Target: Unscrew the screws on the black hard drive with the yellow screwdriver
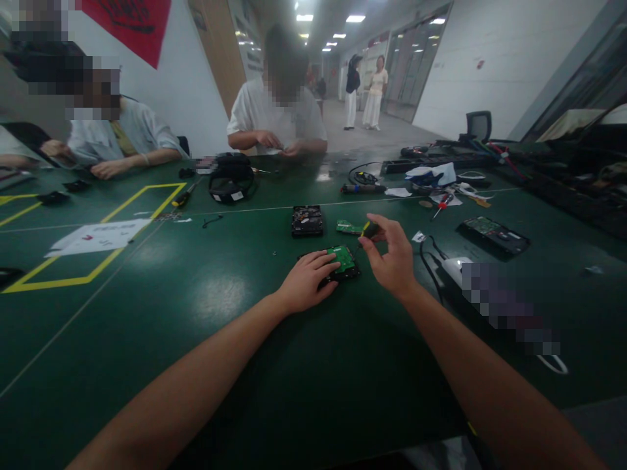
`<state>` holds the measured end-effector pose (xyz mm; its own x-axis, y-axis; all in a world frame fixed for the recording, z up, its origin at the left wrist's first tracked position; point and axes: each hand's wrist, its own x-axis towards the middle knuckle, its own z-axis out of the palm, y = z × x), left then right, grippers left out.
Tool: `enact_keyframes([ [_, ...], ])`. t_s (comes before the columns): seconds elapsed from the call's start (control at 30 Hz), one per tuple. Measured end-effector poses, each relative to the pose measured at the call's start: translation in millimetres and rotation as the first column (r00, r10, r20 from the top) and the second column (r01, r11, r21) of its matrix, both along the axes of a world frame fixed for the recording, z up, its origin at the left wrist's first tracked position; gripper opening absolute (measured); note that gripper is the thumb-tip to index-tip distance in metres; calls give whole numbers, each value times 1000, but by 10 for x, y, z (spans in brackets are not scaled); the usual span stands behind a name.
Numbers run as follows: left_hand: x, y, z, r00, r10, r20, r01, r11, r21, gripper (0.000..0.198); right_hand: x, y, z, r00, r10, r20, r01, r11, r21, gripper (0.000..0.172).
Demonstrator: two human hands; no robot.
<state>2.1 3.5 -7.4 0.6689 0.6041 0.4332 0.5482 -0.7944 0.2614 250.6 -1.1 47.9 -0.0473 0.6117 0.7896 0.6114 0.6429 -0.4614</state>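
Centre of frame: the hard drive (349, 270) lies on the green table (206, 307), with its green circuit board (343, 256) facing up.
Your left hand (307, 281): the fingers lie flat and unclenched on the drive's left side, fingertips touching the board's edge.
Your right hand (392, 258): clenched round a yellow-and-black screwdriver (368, 229), just right of the drive.
Above centre: a second hard drive (307, 220) and a loose circuit board (349, 227).
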Motion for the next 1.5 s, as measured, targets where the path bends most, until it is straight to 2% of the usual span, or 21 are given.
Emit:
enact_keyframes([
  [0.2,3,5,-4,1000,1,-3,-1,1000,18,47,-15,9,-32,995,101,-23,-103,993,-62,55],
  [0.47,2,2,-1,1000,-6,6,6,1000,13,47,-12,-15,18,1000,13,-14,-13,1000,-6,49],
  [0.7,-1,-2,3,1000,-6,-2,6,1000,20,46,-42,-14,-20,988,150,-41,-154,983,-98,52],
  [0.9,-9,-4,3,1000,-1,-5,1,1000,11,46,-54,-30,-18,982,172,-80,-181,975,-127,53],
  [1.3,-5,2,-4,1000,8,-20,-8,1000,5,47,-57,-12,-30,998,-10,-63,9,1000,-8,47],
  [1.5,-6,-5,6,1000,2,-14,-2,1000,13,46,-56,-42,-8,999,44,-27,-45,998,-39,50],
])
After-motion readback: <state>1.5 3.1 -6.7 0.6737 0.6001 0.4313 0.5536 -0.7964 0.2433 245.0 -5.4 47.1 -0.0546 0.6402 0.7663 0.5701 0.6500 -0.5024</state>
